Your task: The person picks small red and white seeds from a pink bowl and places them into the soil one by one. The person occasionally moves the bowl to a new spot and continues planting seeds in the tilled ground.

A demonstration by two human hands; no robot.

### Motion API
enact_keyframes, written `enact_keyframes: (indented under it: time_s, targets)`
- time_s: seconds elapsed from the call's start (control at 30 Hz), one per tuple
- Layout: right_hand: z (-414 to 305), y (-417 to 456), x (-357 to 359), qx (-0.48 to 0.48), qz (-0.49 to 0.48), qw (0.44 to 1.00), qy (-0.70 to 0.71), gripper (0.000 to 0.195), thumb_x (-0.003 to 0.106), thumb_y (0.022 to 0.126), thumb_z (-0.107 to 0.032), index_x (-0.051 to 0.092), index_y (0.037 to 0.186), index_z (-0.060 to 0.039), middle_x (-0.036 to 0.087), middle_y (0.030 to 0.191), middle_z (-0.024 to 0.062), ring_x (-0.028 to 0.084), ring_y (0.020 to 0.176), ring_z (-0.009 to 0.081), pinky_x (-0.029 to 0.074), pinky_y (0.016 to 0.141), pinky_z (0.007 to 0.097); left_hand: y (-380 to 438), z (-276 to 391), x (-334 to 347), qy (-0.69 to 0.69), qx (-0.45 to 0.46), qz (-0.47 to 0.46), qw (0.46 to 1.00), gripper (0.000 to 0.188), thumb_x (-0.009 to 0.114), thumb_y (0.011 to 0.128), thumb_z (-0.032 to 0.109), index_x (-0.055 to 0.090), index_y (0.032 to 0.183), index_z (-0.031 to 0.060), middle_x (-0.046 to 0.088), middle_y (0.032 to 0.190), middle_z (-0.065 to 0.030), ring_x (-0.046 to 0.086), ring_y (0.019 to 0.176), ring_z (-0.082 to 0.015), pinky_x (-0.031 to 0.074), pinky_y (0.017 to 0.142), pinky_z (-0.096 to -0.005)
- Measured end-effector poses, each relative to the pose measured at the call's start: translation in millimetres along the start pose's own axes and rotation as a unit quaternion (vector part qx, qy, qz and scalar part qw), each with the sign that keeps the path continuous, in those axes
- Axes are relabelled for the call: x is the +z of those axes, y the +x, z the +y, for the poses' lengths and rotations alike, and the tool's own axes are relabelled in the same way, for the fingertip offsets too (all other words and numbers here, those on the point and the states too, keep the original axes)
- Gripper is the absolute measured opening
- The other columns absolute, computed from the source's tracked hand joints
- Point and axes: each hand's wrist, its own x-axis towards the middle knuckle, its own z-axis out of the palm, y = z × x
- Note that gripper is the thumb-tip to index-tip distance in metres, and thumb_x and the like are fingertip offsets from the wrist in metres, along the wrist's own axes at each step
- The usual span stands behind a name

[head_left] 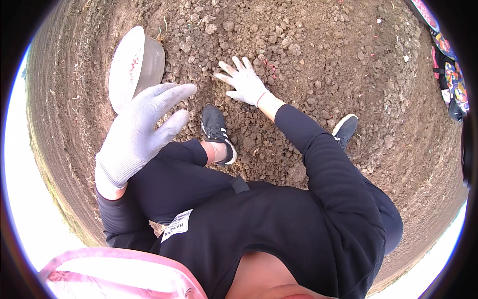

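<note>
My left hand (134, 127), in a pale knitted work glove, is raised over my left thigh with the thumb and fingers apart. Nothing shows between them. Just beyond it stands a grey basin (154, 61) with white and reddish bits inside; the glove covers part of its near side, and I cannot tell whether they touch. My right hand (244, 83), in a similar white glove with a red cuff edge, is spread palm down at the loose, cloddy soil (261, 33). Small red pieces (269, 68) lie on the ground just right of its fingers.
My dark sneakers, left (216, 130) and right (345, 129), stand on the soil. White bits (406, 58) are scattered to the right. Colourful patterned fabric (453, 80), perhaps another person's clothing, is at the right edge. A pink brim (123, 258) covers the lower left.
</note>
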Motion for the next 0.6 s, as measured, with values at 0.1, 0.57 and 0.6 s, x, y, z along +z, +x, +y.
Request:
enact_keyframes:
  time_s: [0.1, 0.57, 0.6]
  targets:
    - [73, 2, -19, 0.172, 0.096, 0.965, -0.172, 0.068, 0.063, 0.092, -0.057, 0.049, 0.152, -0.0285, 0.038, 0.161, 0.0113, 0.034, 0.146, 0.0392, 0.02, 0.122, 0.0575, -10, -6, 1, -0.026, -0.002, -0.006, 1.0, 0.039, 0.064, 0.096, 0.017, 0.063, 0.134, 0.0081, 0.066, 0.124, -0.0184, 0.061, 0.12, -0.0359, 0.048, 0.104, -0.0419]
    - [-57, -46, 6, 0.179, -0.051, 0.982, 0.007, 0.058, 0.073, 0.083, -0.04, 0.061, 0.135, -0.0191, 0.053, 0.139, 0.0099, 0.047, 0.133, 0.0305, 0.025, 0.118, 0.0592, -3, -11, -1, -0.022, -0.012, -0.06, 0.998, 0.04, 0.057, 0.098, 0.013, 0.061, 0.136, 0.0026, 0.066, 0.131, -0.0187, 0.061, 0.124, -0.0322, 0.044, 0.108, -0.0388]
    - [-58, -64, 6, 0.147, -0.048, 0.988, 0.017, 0.058, 0.074, 0.083, -0.035, 0.059, 0.137, -0.0186, 0.052, 0.141, 0.0108, 0.045, 0.135, 0.0322, 0.027, 0.117, 0.0587, -2, -11, 2, -0.025, 0.003, -0.044, 0.999, 0.038, 0.06, 0.098, 0.015, 0.062, 0.134, 0.003, 0.067, 0.126, -0.0183, 0.063, 0.118, -0.0321, 0.047, 0.103, -0.0385]
